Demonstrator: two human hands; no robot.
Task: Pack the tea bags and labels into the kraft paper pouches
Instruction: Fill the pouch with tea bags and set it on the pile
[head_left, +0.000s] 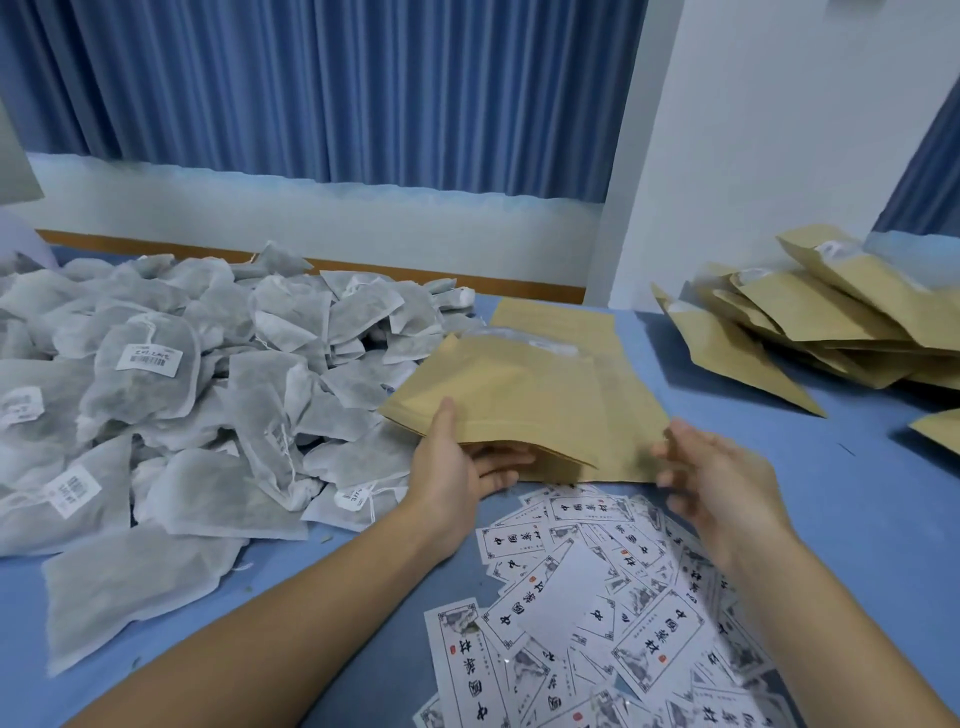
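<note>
Nearest the person, loose labels (597, 613) lay fanned and overlapping on the blue desk (779, 426), some under both forearms. A careless sweep of an arm could have scattered them, and a quick pick would likely have lifted two at once.

Just beyond, the left hand (457, 467) held a kraft pouch (509, 395) by its near edge, thumb on top and fingers (501, 462) tucked beneath. The right hand (722, 483) hovered beside the pouch's near right corner, fingers spread and loosely bent, holding nothing; it was blurred, so contact could not be told. With only one edge pinched, the pouch might have sagged or slipped. It lay over more flat pouches (561, 322), so a second one could have come up with it.

To the left sat the heap of tea bags (208, 374), strings and tags crossing each other — pulling one could have dragged its neighbours off the pile. Far right, a stack of other pouches (831, 312) leaned unevenly and looked prone to sliding.
</note>
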